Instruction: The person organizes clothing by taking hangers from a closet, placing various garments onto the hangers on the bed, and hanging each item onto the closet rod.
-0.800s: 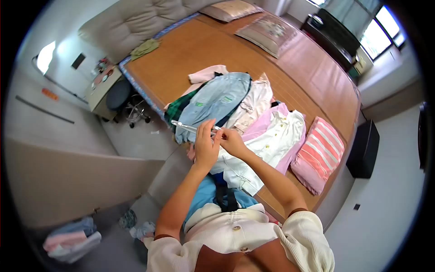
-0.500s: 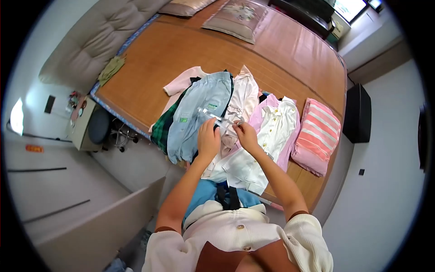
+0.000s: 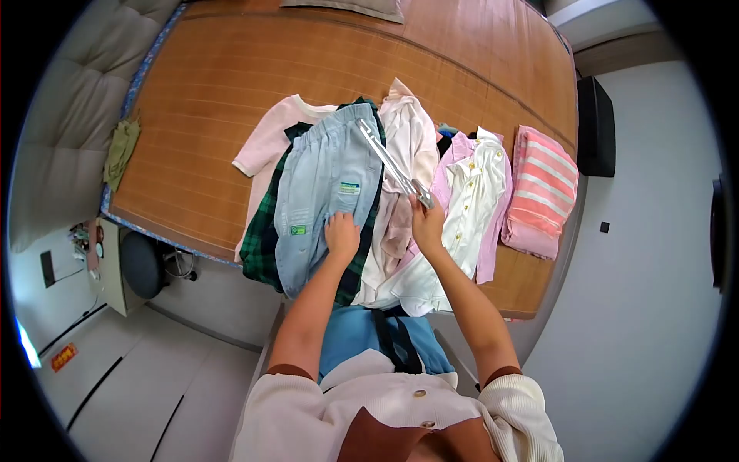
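My right hand (image 3: 428,225) is closed round one end of a clear, shiny clothes hanger (image 3: 391,163), which points up and left over the clothes. Light blue trousers (image 3: 319,181) with an elastic waist and green labels lie flat on the left of the pile. On their lower right side my left hand (image 3: 342,236) has its fingers curled onto the cloth. Dark green plaid cloth (image 3: 262,258) shows from under the trousers. Right of them lies a pale pink garment (image 3: 406,127), then a white buttoned shirt (image 3: 466,204) on top of a lilac one (image 3: 487,254).
The clothes rest on a bed with a brown mat (image 3: 208,108). A folded pink striped bundle (image 3: 541,192) is at the right edge, near a black speaker (image 3: 596,127). An olive cloth (image 3: 122,154) lies at the far left. A dark stool (image 3: 143,264) stands beside the bed.
Both hands were together at the hanger. My left hand has let go of it and come down onto the trousers. The right hand now holds the hanger alone. The view has tipped downward.
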Motion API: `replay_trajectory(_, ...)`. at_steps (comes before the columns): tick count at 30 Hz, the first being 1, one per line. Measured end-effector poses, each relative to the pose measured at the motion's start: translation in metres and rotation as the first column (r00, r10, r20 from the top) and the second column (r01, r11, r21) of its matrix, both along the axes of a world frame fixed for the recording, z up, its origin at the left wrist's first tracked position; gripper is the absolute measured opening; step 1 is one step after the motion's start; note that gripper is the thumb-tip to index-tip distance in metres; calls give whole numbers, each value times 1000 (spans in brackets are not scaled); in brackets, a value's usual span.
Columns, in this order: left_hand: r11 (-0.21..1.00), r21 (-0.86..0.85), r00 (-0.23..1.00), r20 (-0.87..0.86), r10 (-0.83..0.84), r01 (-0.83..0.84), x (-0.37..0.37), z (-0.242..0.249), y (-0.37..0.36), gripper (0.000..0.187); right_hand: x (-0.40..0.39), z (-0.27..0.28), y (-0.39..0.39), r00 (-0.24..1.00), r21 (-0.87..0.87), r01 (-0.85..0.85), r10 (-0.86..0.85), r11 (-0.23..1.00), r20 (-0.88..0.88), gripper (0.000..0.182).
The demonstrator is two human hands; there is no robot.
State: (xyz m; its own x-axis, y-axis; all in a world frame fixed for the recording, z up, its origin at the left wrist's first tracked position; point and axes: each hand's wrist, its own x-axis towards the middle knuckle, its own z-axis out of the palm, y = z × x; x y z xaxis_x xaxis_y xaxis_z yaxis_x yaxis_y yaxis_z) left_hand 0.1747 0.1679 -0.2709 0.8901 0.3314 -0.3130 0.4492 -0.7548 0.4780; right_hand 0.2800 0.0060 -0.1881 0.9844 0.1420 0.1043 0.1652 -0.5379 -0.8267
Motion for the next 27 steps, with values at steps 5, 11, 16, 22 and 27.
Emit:
replay_trajectory(5,997,-57,984,168,53,-44,0,13,2,11,20,3,10,994,-89,7,-17,996,-108,32)
replay_trajectory(11,949,-316,882,441,166,-21,-1,62,-5,18,36,-21,49,983,-221,-74,34,973,-179,61)
replay_trajectory(16,834,-537,961,275,37,121,12,107,-42,11,38,-20,39,948,-169,-168,112,971,-299,60)
replay_trajectory(22,518,-840,986,160,-47,161,-1,89,-110,14,-1,4,-79,968,-514,-228,134,827,-214,54)
replay_trajectory(27,624,-765,972,11,-234,159,-16,56,-140,22,-37,-24,-135,921,-596,-238,-18,767,-390,49)
